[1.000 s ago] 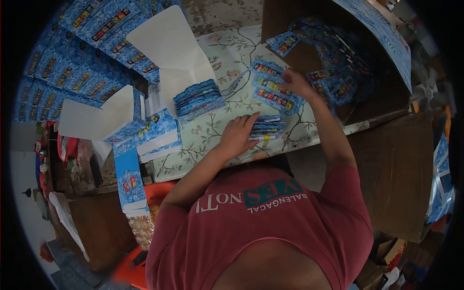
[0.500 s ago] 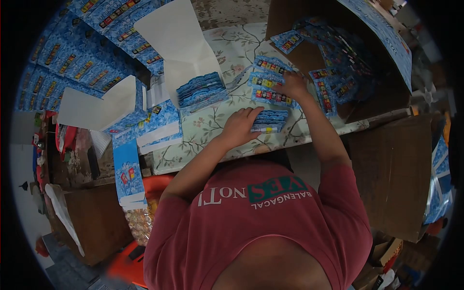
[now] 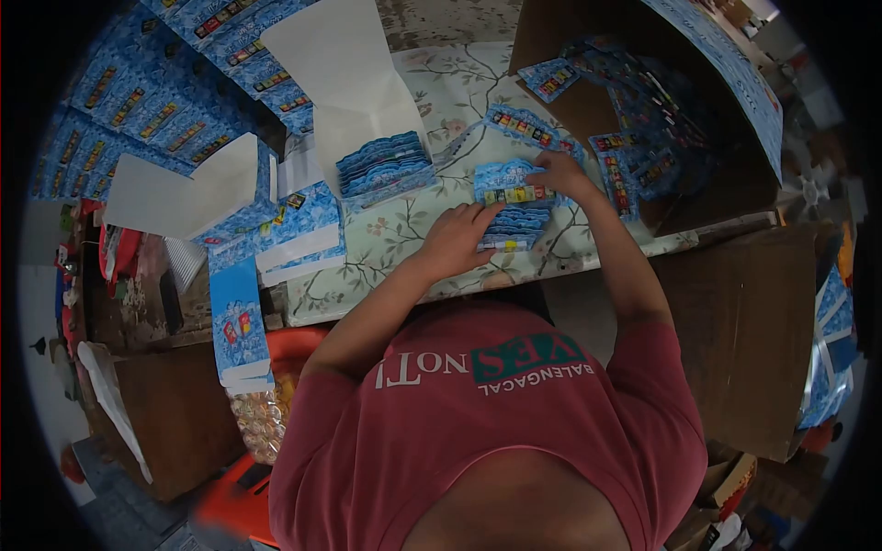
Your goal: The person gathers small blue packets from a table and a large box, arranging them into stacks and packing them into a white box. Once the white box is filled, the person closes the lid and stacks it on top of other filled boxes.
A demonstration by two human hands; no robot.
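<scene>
My left hand point(image 3: 457, 241) is closed on the left end of a stack of blue packets point(image 3: 519, 228) at the table's near edge. My right hand point(image 3: 562, 176) grips a blue printed packet point(image 3: 503, 188) by its right side, just above that stack. Another blue packet point(image 3: 524, 126) with a row of small coloured pictures lies beyond it on the table. To the left stands an open white-lined box point(image 3: 340, 46), its lid raised. A row of blue packets point(image 3: 384, 167) is packed upright inside it.
A large cardboard carton point(image 3: 560, 119) at the right holds a heap of blue packets point(image 3: 643, 101). Printed blue boxes point(image 3: 156, 101) are stacked at the far left. A smaller open box point(image 3: 197, 197) stands before them. A flowered cloth point(image 3: 395, 230) covers the table.
My right hand has drawn a packet from the spread ones toward the stack. The spread packets are fewer now. My left hand has stayed at the stack.
</scene>
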